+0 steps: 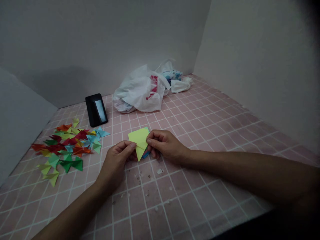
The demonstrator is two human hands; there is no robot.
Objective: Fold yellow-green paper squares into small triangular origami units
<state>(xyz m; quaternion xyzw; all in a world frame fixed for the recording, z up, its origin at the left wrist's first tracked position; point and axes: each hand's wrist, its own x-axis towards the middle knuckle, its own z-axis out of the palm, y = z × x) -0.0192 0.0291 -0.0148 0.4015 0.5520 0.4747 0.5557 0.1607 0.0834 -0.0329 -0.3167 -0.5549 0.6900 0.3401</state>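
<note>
My left hand (117, 160) and my right hand (165, 145) both pinch a yellow-green sheet of paper (138, 138) low over the pink tiled surface (175, 193). The sheet is partly folded, with a point hanging down between my fingers. A bit of blue paper (146, 154) peeks out under it, beneath my right fingers. My left thumb and fingers press on the sheet's lower left edge, my right fingertips on its right edge.
A heap of several folded paper triangles (67, 145) in red, green, blue, orange and yellow lies at the left. A black phone (96, 109) leans behind it. White plastic bags (145, 88) sit at the back by the grey walls.
</note>
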